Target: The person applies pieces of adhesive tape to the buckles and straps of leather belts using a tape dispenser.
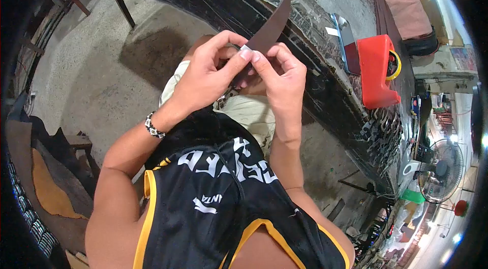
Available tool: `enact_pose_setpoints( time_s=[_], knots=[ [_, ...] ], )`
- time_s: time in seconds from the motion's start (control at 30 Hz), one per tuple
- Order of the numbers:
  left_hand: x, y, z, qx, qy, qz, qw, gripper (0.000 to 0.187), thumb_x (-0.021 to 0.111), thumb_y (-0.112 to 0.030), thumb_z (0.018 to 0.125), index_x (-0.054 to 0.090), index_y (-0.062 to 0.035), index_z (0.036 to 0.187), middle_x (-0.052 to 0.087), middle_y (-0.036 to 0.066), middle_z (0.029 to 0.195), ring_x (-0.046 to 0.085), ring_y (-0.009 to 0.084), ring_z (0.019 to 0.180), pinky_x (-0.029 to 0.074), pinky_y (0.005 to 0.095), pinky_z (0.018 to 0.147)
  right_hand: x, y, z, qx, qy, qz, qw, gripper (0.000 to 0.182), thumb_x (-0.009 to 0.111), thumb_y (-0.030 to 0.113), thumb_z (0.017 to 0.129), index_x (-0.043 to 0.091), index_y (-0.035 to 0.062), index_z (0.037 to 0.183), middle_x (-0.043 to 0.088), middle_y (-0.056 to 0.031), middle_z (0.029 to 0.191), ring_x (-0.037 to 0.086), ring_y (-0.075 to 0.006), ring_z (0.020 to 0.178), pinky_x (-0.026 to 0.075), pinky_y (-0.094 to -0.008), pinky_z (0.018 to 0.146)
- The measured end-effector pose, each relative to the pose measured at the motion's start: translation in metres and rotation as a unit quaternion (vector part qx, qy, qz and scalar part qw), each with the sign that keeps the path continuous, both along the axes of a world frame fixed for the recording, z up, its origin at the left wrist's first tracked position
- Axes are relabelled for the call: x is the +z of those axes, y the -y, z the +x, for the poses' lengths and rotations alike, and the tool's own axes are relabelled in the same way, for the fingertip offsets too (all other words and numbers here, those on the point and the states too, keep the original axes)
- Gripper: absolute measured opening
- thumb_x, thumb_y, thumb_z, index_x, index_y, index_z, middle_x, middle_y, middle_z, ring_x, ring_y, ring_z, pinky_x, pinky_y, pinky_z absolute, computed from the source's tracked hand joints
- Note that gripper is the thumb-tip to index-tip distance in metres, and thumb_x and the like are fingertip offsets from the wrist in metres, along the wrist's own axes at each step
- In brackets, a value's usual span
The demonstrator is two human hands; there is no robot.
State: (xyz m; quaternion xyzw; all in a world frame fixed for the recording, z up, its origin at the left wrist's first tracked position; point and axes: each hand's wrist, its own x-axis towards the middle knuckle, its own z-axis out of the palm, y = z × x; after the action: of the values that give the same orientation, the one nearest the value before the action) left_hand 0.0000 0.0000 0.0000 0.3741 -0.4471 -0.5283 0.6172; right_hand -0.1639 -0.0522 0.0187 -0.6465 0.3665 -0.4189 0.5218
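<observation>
A dark brown leather strap [273,28] runs from my hands up over the edge of the workbench. My left hand [216,66] is closed, its thumb and fingers pinching the strap's near end. My right hand [281,73] pinches that same end from the other side, and the two thumbs nearly touch. Between the thumbs a small white patch [245,48] shows on the strap; it could be tape, but I cannot make out its kind. The part of the strap below the thumbs is mostly hidden by my fingers.
The dark, worn workbench [325,73] lies ahead and to the right. On it stand a red tape dispenser [373,73] with a yellow roll and a phone-like flat object [345,40]. A fan [441,170] is at far right. Brown leather pieces [51,187] lie at left.
</observation>
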Motion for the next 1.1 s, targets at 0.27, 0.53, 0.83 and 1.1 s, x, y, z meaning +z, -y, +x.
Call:
enact_pose_setpoints(
  time_s=[0.27, 0.53, 0.83, 1.1],
  knots=[
    [0.003, 0.001, -0.002, 0.015, -0.027, 0.017, 0.999, 0.017, 0.058, -0.013, 0.105, 0.058, 0.002, 0.111, 0.069, 0.005, 0.08, 0.062, 0.0071, 0.065, 0.05, 0.0238, 0.054, -0.003, -0.019, 0.016, -0.167, -0.023, -0.178, 0.969, 0.016, 0.074, 0.007, 0.09, 0.068, -0.0007, 0.102, 0.06, -0.0076, 0.101, 0.063, -0.0133, 0.079, 0.049, -0.0267, 0.063],
    [0.0, 0.0, -0.003, 0.046, 0.05, -0.005, 0.998, 0.016, 0.059, -0.013, 0.104, 0.059, 0.0017, 0.111, 0.068, 0.003, 0.088, 0.061, 0.0044, 0.078, 0.049, 0.0216, 0.065, 0.003, -0.028, 0.012, -0.135, -0.153, -0.29, 0.935, 0.019, 0.074, 0.0, 0.083, 0.069, 0.0025, 0.101, 0.058, -0.013, 0.1, 0.062, -0.0283, 0.086, 0.051, -0.0378, 0.072],
    [0.0, -0.003, -0.003, 0.076, 0.093, -0.014, 0.993, 0.016, 0.058, -0.012, 0.105, 0.061, 0.0023, 0.11, 0.066, 0.0, 0.091, 0.059, 0.0033, 0.084, 0.047, 0.0217, 0.071, -0.002, -0.03, 0.016, -0.154, -0.179, -0.315, 0.919, 0.017, 0.075, 0.0, 0.082, 0.067, 0.002, 0.098, 0.059, -0.0124, 0.096, 0.062, -0.0269, 0.08, 0.05, -0.0372, 0.067],
    [-0.003, -0.001, -0.006, 0.082, 0.081, -0.027, 0.993, 0.019, 0.055, -0.014, 0.105, 0.06, 0.0041, 0.11, 0.066, 0.004, 0.085, 0.06, 0.0054, 0.073, 0.049, 0.0234, 0.06, -0.001, -0.029, 0.017, -0.161, -0.128, -0.242, 0.948, 0.016, 0.075, 0.003, 0.085, 0.066, 0.0011, 0.098, 0.059, -0.0098, 0.094, 0.06, -0.0189, 0.076, 0.049, -0.0315, 0.064]
  ],
)
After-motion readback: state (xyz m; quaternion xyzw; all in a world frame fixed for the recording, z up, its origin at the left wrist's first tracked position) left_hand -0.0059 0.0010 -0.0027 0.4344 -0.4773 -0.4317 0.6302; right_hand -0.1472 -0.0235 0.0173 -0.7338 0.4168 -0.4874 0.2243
